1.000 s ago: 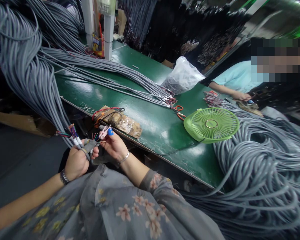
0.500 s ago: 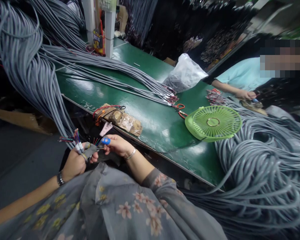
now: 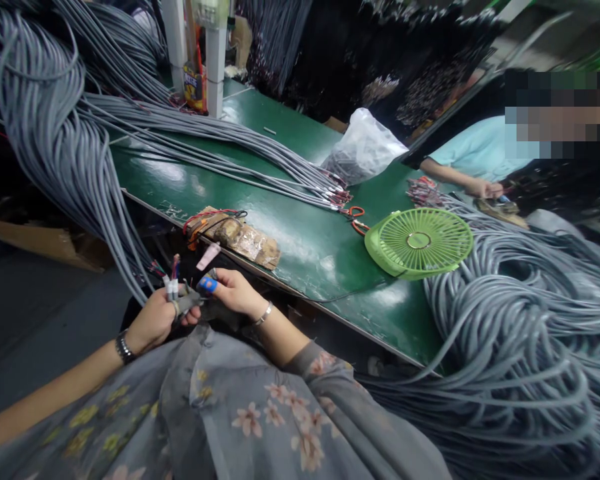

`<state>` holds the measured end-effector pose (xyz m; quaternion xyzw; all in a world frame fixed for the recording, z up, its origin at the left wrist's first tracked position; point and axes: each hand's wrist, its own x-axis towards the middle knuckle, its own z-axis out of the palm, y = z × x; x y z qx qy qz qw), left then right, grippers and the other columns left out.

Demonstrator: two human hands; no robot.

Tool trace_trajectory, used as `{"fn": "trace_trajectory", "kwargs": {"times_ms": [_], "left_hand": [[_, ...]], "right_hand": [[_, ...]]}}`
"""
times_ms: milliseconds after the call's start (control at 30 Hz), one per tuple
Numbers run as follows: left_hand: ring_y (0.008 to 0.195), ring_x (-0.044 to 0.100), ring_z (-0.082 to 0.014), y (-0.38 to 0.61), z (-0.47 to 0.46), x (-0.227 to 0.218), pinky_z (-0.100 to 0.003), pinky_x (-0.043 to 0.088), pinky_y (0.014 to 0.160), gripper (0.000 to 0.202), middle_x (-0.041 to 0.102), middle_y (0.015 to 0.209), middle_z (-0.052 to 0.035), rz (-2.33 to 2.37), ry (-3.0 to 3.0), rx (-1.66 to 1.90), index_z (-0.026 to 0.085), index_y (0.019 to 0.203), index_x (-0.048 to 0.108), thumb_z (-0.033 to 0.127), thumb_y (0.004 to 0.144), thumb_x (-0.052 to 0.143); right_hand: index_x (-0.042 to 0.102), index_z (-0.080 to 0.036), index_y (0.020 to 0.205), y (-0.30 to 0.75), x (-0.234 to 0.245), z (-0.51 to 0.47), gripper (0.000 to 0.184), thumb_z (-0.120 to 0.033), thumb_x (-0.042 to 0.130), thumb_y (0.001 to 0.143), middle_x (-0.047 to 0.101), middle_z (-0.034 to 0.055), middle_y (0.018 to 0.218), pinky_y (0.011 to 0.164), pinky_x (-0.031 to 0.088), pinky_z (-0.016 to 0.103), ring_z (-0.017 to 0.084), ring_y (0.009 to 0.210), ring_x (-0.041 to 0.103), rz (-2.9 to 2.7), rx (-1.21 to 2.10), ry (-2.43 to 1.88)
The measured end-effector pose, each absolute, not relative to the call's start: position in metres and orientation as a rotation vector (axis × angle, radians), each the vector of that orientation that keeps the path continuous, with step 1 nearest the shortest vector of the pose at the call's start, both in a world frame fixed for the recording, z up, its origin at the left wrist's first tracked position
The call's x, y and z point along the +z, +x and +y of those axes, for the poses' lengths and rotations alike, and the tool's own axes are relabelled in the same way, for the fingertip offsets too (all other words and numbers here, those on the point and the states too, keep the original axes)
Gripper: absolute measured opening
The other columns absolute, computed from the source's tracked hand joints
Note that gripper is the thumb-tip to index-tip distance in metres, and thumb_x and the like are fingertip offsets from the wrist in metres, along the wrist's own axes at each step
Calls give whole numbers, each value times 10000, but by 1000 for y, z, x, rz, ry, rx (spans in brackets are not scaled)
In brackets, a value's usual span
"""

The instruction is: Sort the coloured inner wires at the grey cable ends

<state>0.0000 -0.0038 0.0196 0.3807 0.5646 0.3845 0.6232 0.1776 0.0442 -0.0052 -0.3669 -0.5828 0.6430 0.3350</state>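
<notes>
My left hand [image 3: 155, 319] is closed around grey cables whose ends have white collars [image 3: 171, 287] and short coloured wires standing up from them. Grey wrappings cover some of its fingertips. Close beside it, my right hand [image 3: 236, 293] is closed in a pinch, with blue tape [image 3: 208, 285] around the thumb. What lies between the right fingertips is too small and blurred to make out. Both hands are above my lap, just off the table edge. A pale pink strip [image 3: 209, 256] lies at that edge, beyond the hands.
On the green table [image 3: 300, 233] lie a taped wooden block [image 3: 247, 241], a grey cable bundle [image 3: 230, 137], orange-handled scissors [image 3: 356, 212], a white plastic bag [image 3: 367, 143] and a green fan [image 3: 419, 241]. Coiled cables [image 3: 525, 320] fill the right; a co-worker's hands [image 3: 485, 189] are beyond.
My left hand has shifted slightly right, with the cable ends now closer to my right hand. The coloured wires that fanned out between the hands are now hardly visible.
</notes>
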Motion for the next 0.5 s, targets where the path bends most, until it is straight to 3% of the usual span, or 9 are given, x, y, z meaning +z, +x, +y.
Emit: {"fn": "trace_trajectory", "kwargs": {"times_ms": [167, 267, 500], "left_hand": [[434, 572, -132, 5, -5, 17, -232, 440, 444, 336, 672, 489, -25, 1329, 713, 1074, 191, 537, 652, 389, 461, 913], [440, 574, -142, 7, -5, 14, -238, 433, 449, 349, 644, 471, -8, 1333, 709, 1103, 195, 557, 645, 396, 470, 917], [495, 635, -199, -4, -3, 9, -300, 514, 541, 339, 660, 465, -37, 1222, 852, 842, 216, 474, 613, 339, 467, 928]], "right_hand": [[620, -209, 839, 172, -22, 28, 633, -711, 897, 572, 587, -58, 657, 553, 395, 257, 95, 555, 470, -1215, 1851, -1003], [596, -211, 765, 160, -28, 20, 610, -698, 906, 568, 549, -61, 600, 552, 384, 268, 96, 542, 451, -1071, 1784, -994], [597, -196, 666, 158, -19, 34, 595, -607, 979, 471, 579, -66, 569, 581, 422, 257, 82, 531, 477, -1107, 1864, -962]]}}
